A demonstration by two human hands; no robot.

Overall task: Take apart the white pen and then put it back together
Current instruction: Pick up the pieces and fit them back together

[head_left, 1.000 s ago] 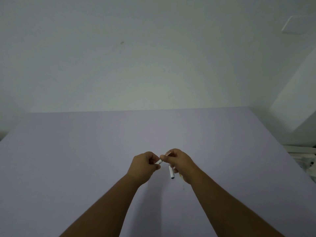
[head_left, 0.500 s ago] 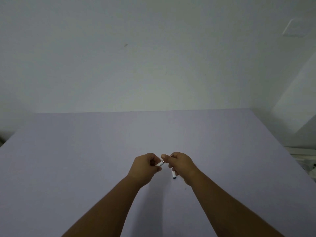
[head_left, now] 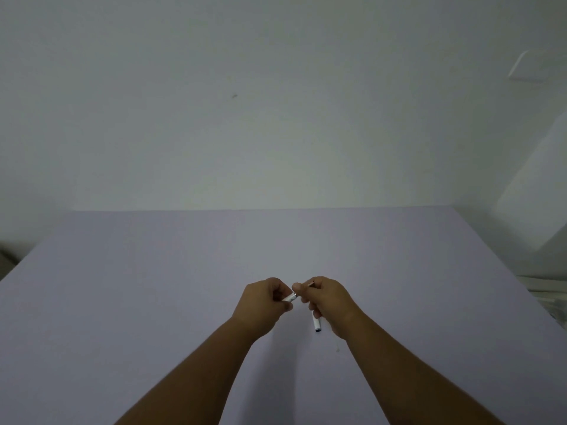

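Note:
My left hand (head_left: 264, 302) is closed around a white pen piece (head_left: 290, 298), of which only a short silver-tipped end shows between the hands. My right hand (head_left: 328, 299) pinches that end with its fingertips and also holds a second white pen piece (head_left: 316, 324), whose dark-tipped end hangs down below the palm. A thin end of something sticks out above the right fingers (head_left: 310, 283). Both hands meet a little above the lilac table (head_left: 153, 302). The fingers hide most of the pen.
The table runs back to a plain white wall (head_left: 276, 118). A white plate (head_left: 527, 67) is mounted high on the right of that wall. White objects (head_left: 549, 289) lie past the table's right edge.
The hands stay together at the same spot. The lower pen piece in my right hand shows a little more below the palm than half a second ago.

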